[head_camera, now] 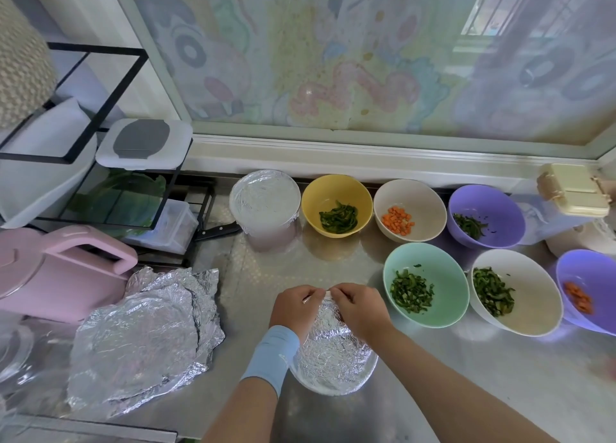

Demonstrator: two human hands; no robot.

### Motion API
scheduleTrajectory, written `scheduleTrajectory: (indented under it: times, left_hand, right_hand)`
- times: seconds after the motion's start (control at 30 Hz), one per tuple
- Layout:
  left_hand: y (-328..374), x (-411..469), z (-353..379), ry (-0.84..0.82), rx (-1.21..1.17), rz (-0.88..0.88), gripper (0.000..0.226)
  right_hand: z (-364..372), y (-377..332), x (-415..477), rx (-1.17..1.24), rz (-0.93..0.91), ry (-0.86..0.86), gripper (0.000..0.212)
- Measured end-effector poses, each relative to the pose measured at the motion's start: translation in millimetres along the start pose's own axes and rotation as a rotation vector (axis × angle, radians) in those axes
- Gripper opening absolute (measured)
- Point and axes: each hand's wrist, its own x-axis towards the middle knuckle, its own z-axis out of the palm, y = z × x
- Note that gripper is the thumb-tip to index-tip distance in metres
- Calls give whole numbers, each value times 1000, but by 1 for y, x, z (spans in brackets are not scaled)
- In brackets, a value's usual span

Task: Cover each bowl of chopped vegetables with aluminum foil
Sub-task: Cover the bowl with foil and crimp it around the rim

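The left hand (293, 309) and the right hand (361, 309) meet almost tip to tip, each with thumb and curled fingers (336, 292) pinching the far edge of a foil sheet (333, 349). The sheet is silvery and finely crinkled, and it lies stretched over a round bowl (330, 391) directly below the fingers, on the near side of them; only the bowl's pale near rim shows. A soft light-blue wristband (270, 356) wraps the left wrist. Just right of the fingers stands a smooth mint bowl (443, 316) of chopped green vegetable, then a white bowl (533, 312) with more greens, and at the frame's edge a purple bowl (596, 269) with orange cubes. Beyond the fingers, along the wall, a row runs left to right: a covered bowl (265, 199) under taut wrinkled foil, a yellow bowl (333, 189) of green strips, a cream bowl (423, 202) of diced carrot and a second purple bowl (496, 205) with dark greens. Left of the fingers lies a loose stack of rumpled foil sheets (143, 336), touching a matte pink jug (60, 269). Behind that stands a black wire rack (110, 85), with a black knife handle (216, 232) poking out beside it. Everything rests on a dull steel counter (266, 269). A cream latched box (573, 189) sits far right.
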Motion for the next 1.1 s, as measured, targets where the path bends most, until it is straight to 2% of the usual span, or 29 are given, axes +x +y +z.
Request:
scheduleTrajectory:
  times: [0.27, 0.4, 0.53, 0.67, 0.77, 0.9, 1.03, 1.1]
  left_hand:
    - [-5, -1, -1, -40, 13, 40, 20]
    - [-10, -3, -6, -54, -25, 55, 21]
    - [-14, -11, -4, 8, -111, 37, 21]
    - [-18, -14, 1, 116, -111, 1, 20]
    - [-19, -14, -1, 111, -108, -19, 19]
    - [-24, -15, 1, 136, -157, -62, 22]
    - [-22, -16, 2, 154, -125, -63, 31]
    - [-20, -19, 1, 159, -100, -45, 28]
  right_hand:
    - [-3, 1, 9, 9, -14, -117, 16]
    - [-6, -1, 7, 64, -9, -63, 4]
    - [-4, -1, 0, 71, 54, -10, 14]
    - [-1, -10, 3, 123, 86, -38, 19]
    - [-1, -9, 6, 96, 56, -42, 9]
    - [1, -5, 8, 35, 8, -65, 14]
    - [-2, -7, 10, -24, -44, -103, 18]
    - [-4, -9, 10, -34, -42, -144, 22]
